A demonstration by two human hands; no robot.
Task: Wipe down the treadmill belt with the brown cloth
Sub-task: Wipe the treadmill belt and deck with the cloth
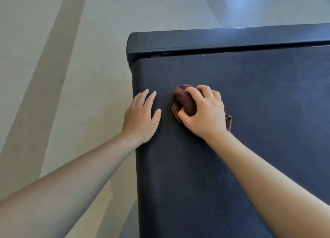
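The left hand [141, 117] lies flat with straight fingers on the treadmill belt [259, 98] by its edge, and beside it the right hand [203, 112] squeezes the brown cloth [184, 101], which looks soft, light and best held bunched on top

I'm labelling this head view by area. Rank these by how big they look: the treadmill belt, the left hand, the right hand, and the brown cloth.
1. treadmill belt
2. right hand and left hand: about alike, not ranked
3. brown cloth, mostly hidden under the right hand
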